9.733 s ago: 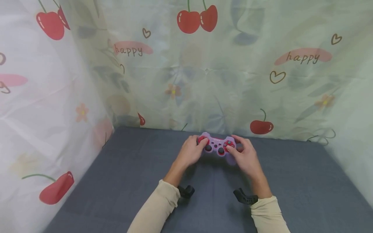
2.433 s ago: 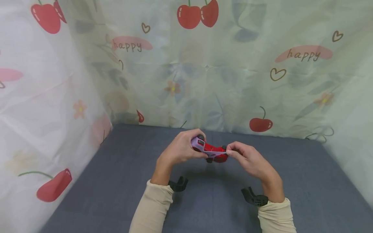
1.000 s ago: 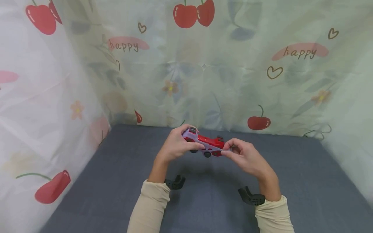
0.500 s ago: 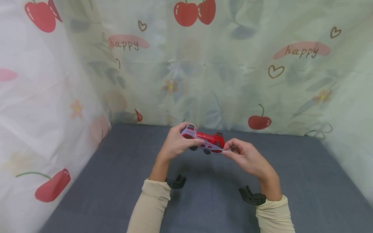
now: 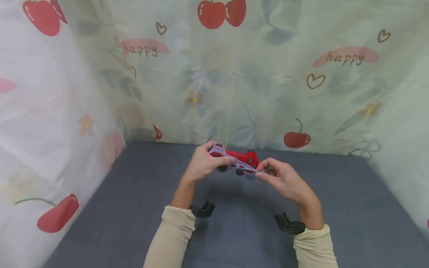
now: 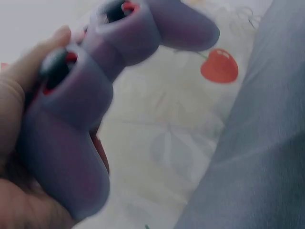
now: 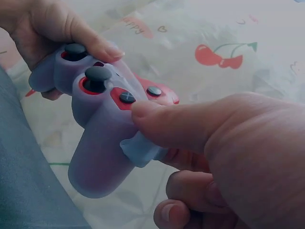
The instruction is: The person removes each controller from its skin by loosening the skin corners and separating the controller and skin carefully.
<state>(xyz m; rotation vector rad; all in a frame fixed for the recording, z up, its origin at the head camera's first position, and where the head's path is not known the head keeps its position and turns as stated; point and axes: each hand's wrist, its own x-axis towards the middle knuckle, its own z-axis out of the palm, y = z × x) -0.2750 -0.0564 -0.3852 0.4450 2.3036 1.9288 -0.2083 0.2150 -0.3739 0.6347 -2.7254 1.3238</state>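
A red game controller (image 5: 247, 159) wears a purple silicone cover (image 5: 217, 150) and is held above the grey surface. My left hand (image 5: 214, 160) grips its left handle, thumb on top. My right hand (image 5: 259, 174) pinches a loose edge of the cover at the right side, where the red shell is bare. The right wrist view shows my thumb (image 7: 190, 125) pressing the pulled flap of the cover (image 7: 100, 157), next to the red face (image 7: 162, 93) with its sticks and buttons. In the left wrist view, the purple cover (image 6: 66, 138) fills my left hand (image 6: 16, 100).
A grey fabric surface (image 5: 134, 208) lies under the hands. Cherry-print curtains (image 5: 268, 85) wall it in at the back, left and right. Black wrist mounts (image 5: 201, 210) (image 5: 289, 226) sit at my cuffs.
Ten seconds ago the controller faced up, fully covered. The cover has since come off its right side. Over the last second the hands drifted slightly up and away, grips unchanged.
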